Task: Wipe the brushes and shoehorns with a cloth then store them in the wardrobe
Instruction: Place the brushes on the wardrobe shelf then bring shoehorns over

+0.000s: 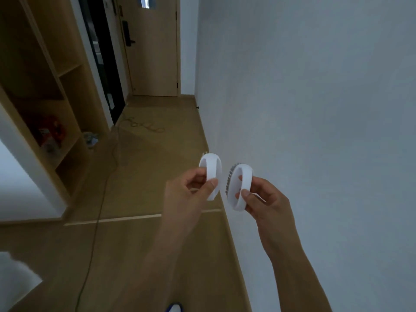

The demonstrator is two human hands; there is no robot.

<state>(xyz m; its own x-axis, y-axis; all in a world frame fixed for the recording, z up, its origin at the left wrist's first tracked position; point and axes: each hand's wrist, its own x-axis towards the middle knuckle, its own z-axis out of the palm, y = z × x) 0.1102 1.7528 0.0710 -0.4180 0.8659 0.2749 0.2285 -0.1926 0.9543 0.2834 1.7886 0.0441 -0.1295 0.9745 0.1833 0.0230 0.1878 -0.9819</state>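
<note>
I hold two round white brushes side by side at chest height, in front of a plain wall. My left hand (191, 190) pinches the loop handle of the left brush (212, 171), whose pale bristles face away. My right hand (262, 200) grips the right brush (242, 186) by its strap handle, dark grey bristles pointing left toward the other brush. The two brushes are slightly apart. The wooden wardrobe (67, 104) with open shelves stands at the left. No cloth or shoehorn is visible.
A red package (53, 131) sits on a lower wardrobe shelf. A thin cable (105, 183) runs along the wooden floor toward a closed door (153, 48) at the far end. A white object (15, 278) is at the lower left edge.
</note>
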